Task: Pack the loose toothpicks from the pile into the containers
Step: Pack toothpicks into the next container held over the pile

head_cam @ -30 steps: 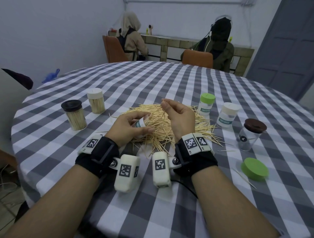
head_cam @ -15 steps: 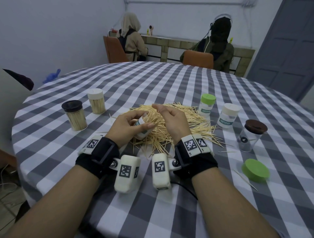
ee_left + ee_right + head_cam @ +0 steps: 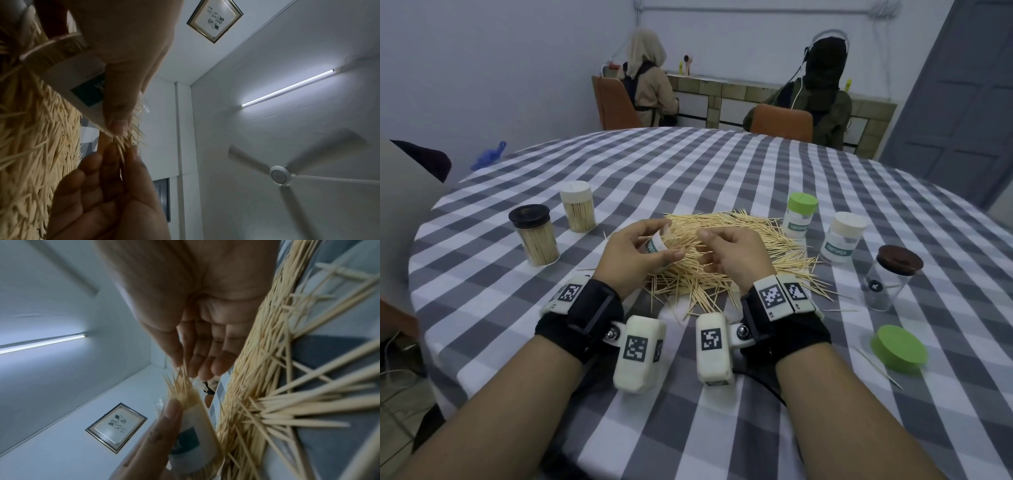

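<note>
Head view shows my left hand curled round a small white container with a teal label, held tilted just above the near-left edge of the toothpick pile, its open mouth turned toward my right hand. That hand sits just right of the container over the pile, its fingertips pinching a small bunch of toothpicks whose points already meet the sticks bristling from the mouth. The bunch lies roughly along the container's long axis, so I judge the next move is a short push leftward, straight in. Left of the pile stand two full, capped jars; right of it, three more containers and a loose green lid.
</note>
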